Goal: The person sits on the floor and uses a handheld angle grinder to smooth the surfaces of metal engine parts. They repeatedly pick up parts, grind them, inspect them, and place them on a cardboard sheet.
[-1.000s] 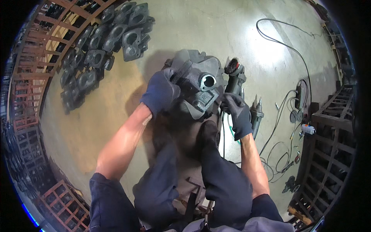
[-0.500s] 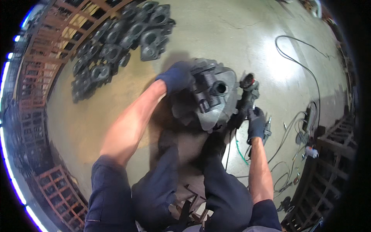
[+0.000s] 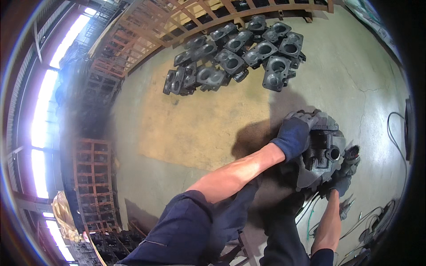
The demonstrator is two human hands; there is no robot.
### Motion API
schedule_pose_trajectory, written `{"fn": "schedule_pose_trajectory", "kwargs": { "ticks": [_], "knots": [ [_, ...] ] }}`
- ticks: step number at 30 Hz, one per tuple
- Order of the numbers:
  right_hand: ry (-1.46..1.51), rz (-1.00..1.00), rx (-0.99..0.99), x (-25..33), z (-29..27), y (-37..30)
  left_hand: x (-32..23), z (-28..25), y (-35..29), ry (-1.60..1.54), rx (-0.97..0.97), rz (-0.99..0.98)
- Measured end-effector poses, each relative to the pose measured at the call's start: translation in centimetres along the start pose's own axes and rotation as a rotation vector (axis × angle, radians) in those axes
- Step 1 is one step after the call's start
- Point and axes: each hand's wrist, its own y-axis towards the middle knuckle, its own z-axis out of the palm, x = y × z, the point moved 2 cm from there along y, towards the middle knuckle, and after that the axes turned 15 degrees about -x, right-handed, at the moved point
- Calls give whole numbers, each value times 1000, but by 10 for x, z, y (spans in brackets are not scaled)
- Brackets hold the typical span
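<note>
A large dark metal casting (image 3: pixel 314 151) with a round port stands in front of my legs, right of centre. My left hand (image 3: pixel 296 133), in a blue and grey glove, is closed over its upper left edge. To the right of the casting, my gloved right hand (image 3: pixel 341 183) is closed around the lower part of a dark power tool (image 3: pixel 350 163). The tool has a round, brush-like head, pointing away from me beside the casting. Part of its body is hidden by the hand.
Several similar grey castings (image 3: pixel 231 62) lie on the floor at the far side, by a rust-brown metal rack (image 3: pixel 191 22). A yellowish mat (image 3: pixel 195 128) covers floor on the left. Another brown crate (image 3: pixel 94 177) stands further left. Cables (image 3: pixel 370 217) and a second tool (image 3: pixel 346 208) lie at right.
The view has swung left, so the casting and both hands now appear further right and lower. My left hand remains on the casting, and the right hand remains at the tool.
</note>
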Motion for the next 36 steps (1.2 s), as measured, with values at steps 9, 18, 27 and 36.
{"fn": "schedule_pose_trajectory", "kwargs": {
  "ticks": [9,18,27,36],
  "knots": [
    [392,269,404,-71,29,61,-48,-78,4,-186,-92,-50],
    [873,252,490,-34,-152,-22,-172,-40,-95,-508,980,-78],
    [1229,-94,294,17,-317,-38,-266,-12,-96,-1072,371,-512],
    [1034,79,629,52,-388,-38,-307,-25,-87,-1568,562,-839]
  ]
}}
